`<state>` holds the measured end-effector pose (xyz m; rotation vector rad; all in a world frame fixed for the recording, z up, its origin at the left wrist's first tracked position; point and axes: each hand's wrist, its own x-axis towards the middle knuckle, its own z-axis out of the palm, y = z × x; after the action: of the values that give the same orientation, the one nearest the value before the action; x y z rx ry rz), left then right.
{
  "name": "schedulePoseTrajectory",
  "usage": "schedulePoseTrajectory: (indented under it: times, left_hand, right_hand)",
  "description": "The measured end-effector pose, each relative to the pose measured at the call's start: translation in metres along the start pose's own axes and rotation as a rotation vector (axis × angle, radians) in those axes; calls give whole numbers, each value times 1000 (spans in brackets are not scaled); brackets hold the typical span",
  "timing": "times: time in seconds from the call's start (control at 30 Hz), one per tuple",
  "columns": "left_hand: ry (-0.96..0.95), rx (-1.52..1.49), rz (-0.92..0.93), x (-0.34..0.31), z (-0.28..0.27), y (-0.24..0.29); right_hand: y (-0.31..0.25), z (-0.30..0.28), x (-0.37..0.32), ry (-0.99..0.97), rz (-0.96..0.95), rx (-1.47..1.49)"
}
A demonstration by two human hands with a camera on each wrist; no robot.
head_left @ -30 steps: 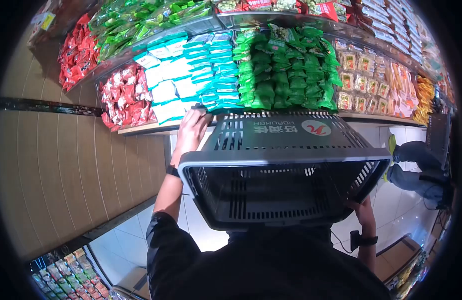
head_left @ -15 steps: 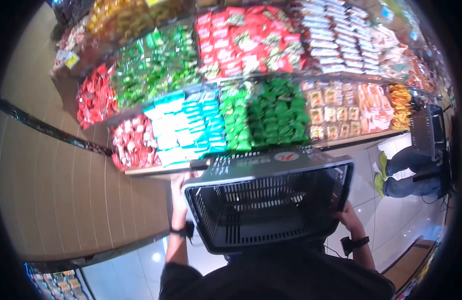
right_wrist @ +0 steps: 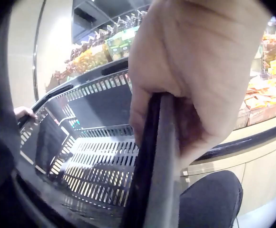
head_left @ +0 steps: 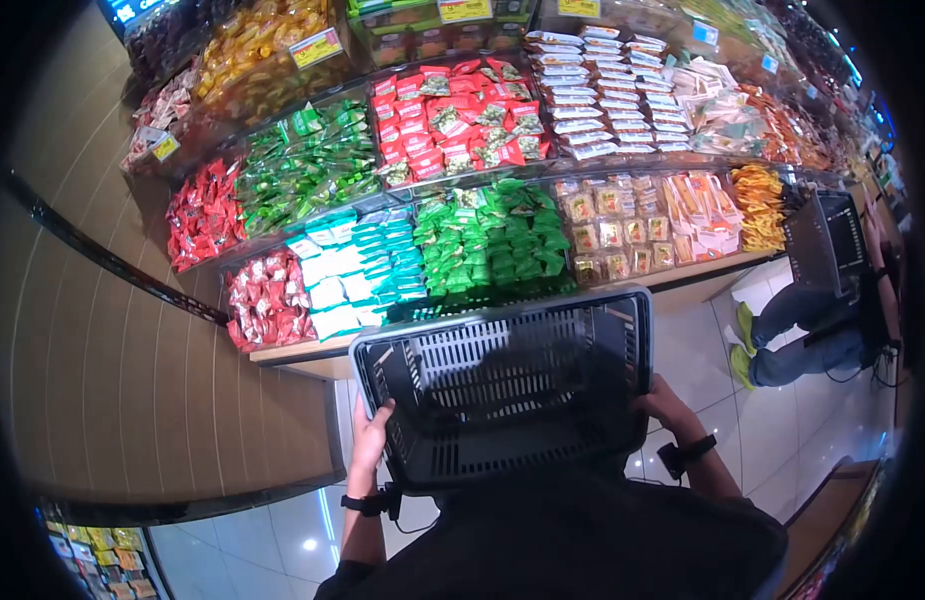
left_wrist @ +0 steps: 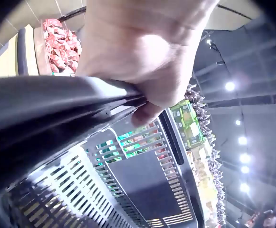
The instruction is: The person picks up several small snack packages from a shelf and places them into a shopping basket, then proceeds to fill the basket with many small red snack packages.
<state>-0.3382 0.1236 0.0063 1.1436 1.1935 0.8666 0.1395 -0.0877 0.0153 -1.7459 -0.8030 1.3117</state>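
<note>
A dark grey shopping basket (head_left: 523, 455) with slotted walls is held in front of the body, its open top tilted toward the head camera. My left hand (head_left: 369, 440) grips the left rim, thumb over the edge. In the left wrist view the left hand (left_wrist: 147, 52) wraps over the dark rim (left_wrist: 57, 104). My right hand (head_left: 667, 405) grips the opposite rim. In the right wrist view the right hand (right_wrist: 195, 71) has its fingers on one side of the rim and its thumb on the other. Nothing lies inside the basket; its slotted floor (right_wrist: 100, 166) shows.
Stepped shelves stand beyond the basket, with green packets (head_left: 493, 240), teal packets (head_left: 383, 260), red packets (head_left: 458, 115) and white-and-brown bars (head_left: 613, 90). A brown panelled wall (head_left: 173, 400) flanks the left. Another person with a dark basket (head_left: 828, 240) stands at right on the tiled floor (head_left: 703, 400).
My left hand has drawn back from the shelf edge beside the teal packets onto the basket's left rim. The basket now sits farther from the shelf, and the view has tipped up to show higher tiers.
</note>
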Motion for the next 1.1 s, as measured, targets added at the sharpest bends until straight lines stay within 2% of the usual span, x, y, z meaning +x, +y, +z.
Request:
schedulePoseTrajectory:
  times: [0.13,0.2,0.27,0.37,0.4,0.53,0.6,0.7,0.83,0.9,0.97,1.03,1.1]
  left_hand:
    - [-14,-69,-63,-3,3,5]
    - [-38,-60,-51,2,6,10]
    - [22,-98,25,2,17,23]
    - [6,-154,-123,25,13,23]
    - [-26,-164,-131,26,12,28]
    - [-15,-97,-83,28,10,20]
    - [-19,-101,-74,28,8,15]
    - [-16,-105,-42,29,6,8]
    - [-3,-87,-48,32,0,-6]
    - [14,-46,1,30,1,-6]
    - [3,-70,12,32,4,-5]
    - [-12,-87,15,31,2,-5]
    - [17,-29,10,31,1,-6]
  right_hand:
    - [20,-6,7,-23,9,-31]
    - [12,-5,8,-19,-1,-47]
    - [-17,4,4,53,18,-49]
    - [-18,-9,27,61,49,-9]
    - [-14,-13,34,8,45,-99]
    - [2,-6,28,60,-21,-40]
    - [7,-6,33,49,38,26]
    - [3,-5,30,8,-18,-13]
    - [-53,5,12,148,-96,-218]
    - [-91,0,13,483,-566,-671]
    - [-169,11,17,453,-801,-820]
    - [-233,27,32,330,-964,-771]
    - [-262,37,88,330,-976,-848]
